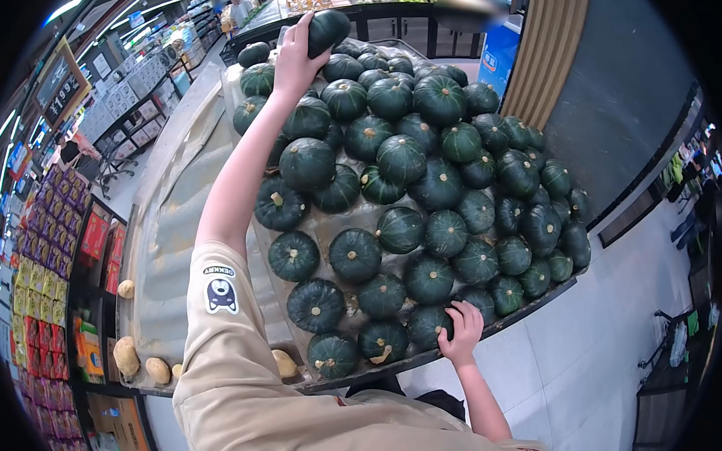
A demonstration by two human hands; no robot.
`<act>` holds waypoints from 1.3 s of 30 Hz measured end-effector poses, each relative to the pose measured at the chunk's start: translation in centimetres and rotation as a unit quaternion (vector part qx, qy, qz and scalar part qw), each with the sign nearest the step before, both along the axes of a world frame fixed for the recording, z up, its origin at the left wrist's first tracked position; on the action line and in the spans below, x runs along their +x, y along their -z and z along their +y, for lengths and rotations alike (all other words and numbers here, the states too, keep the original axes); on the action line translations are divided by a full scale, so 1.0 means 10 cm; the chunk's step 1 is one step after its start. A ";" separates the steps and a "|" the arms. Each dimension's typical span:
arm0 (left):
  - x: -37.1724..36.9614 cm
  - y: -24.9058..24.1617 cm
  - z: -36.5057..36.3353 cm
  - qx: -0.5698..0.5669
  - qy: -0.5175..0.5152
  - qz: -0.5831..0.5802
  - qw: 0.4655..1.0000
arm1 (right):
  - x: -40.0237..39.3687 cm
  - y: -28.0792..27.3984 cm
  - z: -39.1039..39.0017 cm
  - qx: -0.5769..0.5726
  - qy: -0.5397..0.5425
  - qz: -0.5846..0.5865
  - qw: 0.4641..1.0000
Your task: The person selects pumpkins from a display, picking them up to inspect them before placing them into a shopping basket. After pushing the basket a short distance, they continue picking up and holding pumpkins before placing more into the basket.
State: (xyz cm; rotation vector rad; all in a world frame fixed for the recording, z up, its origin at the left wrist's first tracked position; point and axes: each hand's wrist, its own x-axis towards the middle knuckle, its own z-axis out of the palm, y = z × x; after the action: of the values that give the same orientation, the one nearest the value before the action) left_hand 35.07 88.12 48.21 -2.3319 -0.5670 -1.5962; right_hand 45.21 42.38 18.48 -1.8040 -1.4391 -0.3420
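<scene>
Dark green pumpkins (356, 255) cover the sloped display stand, piled in layers toward the back and right. At the far left corner of the pile, my left hand (298, 58) is closed on a dark green pumpkin (328, 31), its fingers on the left side of it. Near the front edge, my right hand (461, 328) rests with bent fingers on another pumpkin (427, 326) that sits in the front row.
Potatoes (126, 356) lie along the stand's front left edge. Snack shelves (44, 294) stand at the left, with a price sign (61, 85) above. A slatted wooden panel (546, 61) and a blue box (499, 57) are at the back right.
</scene>
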 end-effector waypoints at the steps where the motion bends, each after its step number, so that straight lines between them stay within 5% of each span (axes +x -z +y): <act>1: -0.04 -0.03 -0.12 0.041 0.033 -0.054 0.997 | 0.00 -0.01 0.00 -0.002 -0.006 0.004 1.000; 4: -0.23 -0.01 -0.61 -0.164 0.161 -0.133 0.964 | 0.00 0.00 0.00 -0.011 -0.006 -0.005 1.000; 5: -0.30 0.08 -0.76 -0.321 0.304 -0.171 0.880 | 0.00 0.00 -0.01 -0.015 -0.007 -0.005 1.000; 7: -0.51 0.19 -1.18 -0.467 0.401 -0.201 0.762 | -0.01 -0.04 -0.02 -0.018 -0.013 0.003 1.000; 15: -1.25 1.12 -2.78 -0.695 0.339 -0.264 0.577 | -0.02 -0.38 0.05 0.009 -0.107 0.098 0.989; 25: -1.23 1.88 -3.97 -0.719 0.172 -0.371 0.561 | -0.14 -0.88 0.61 -0.073 -0.379 0.134 0.912; 28: -1.21 1.94 -4.07 -0.733 0.148 -0.388 0.538 | -0.21 -0.85 0.63 -0.093 -0.481 0.188 0.851; 39: -0.91 2.02 -4.11 -0.784 0.196 -0.291 0.512 | 0.03 -0.91 0.55 -0.049 -0.490 0.145 0.858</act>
State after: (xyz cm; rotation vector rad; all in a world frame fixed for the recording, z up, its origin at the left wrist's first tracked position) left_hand 25.95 47.05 27.99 -2.7170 -2.8523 -2.6890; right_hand 45.49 47.85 27.53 -0.9161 -1.9388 0.5137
